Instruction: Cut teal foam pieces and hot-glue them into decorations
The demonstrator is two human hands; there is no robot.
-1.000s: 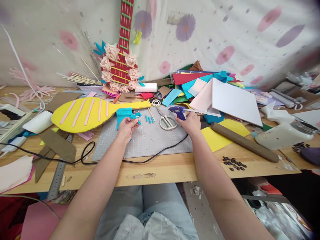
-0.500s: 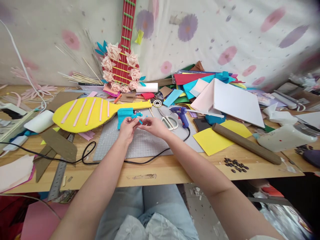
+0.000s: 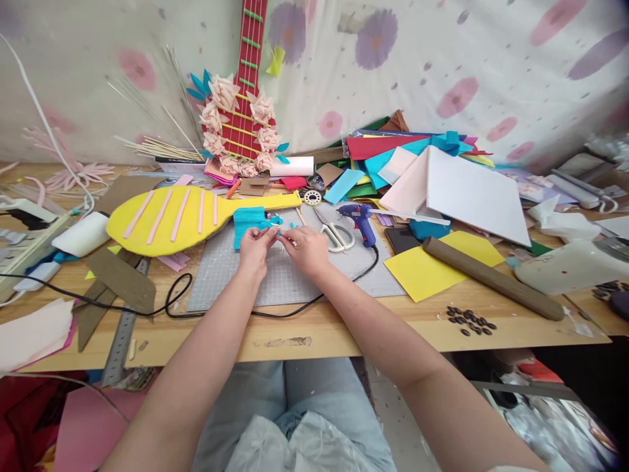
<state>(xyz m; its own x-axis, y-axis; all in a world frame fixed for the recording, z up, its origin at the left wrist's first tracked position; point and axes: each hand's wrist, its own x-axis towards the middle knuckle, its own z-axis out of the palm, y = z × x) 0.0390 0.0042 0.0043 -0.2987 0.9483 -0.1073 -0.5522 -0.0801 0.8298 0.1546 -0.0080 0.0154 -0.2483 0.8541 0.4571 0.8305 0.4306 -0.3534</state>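
Teal foam is what both hands work on, over the grey cutting mat [image 3: 275, 282]. The left hand [image 3: 254, 248] and the right hand [image 3: 307, 249] meet near the mat's far edge, fingertips pinched together on a small teal strip [image 3: 276, 231]; the exact grip is too small to make out. Just beyond the fingers, on the mat's far left corner, lies a teal foam block [image 3: 247, 221], touching the handle of the yellow paddle shape [image 3: 171, 219]. Scissors [image 3: 335, 235] and a blue glue gun [image 3: 360, 216] lie on the mat's far right part, its black cord [image 3: 275, 313] trailing along the mat's near edge.
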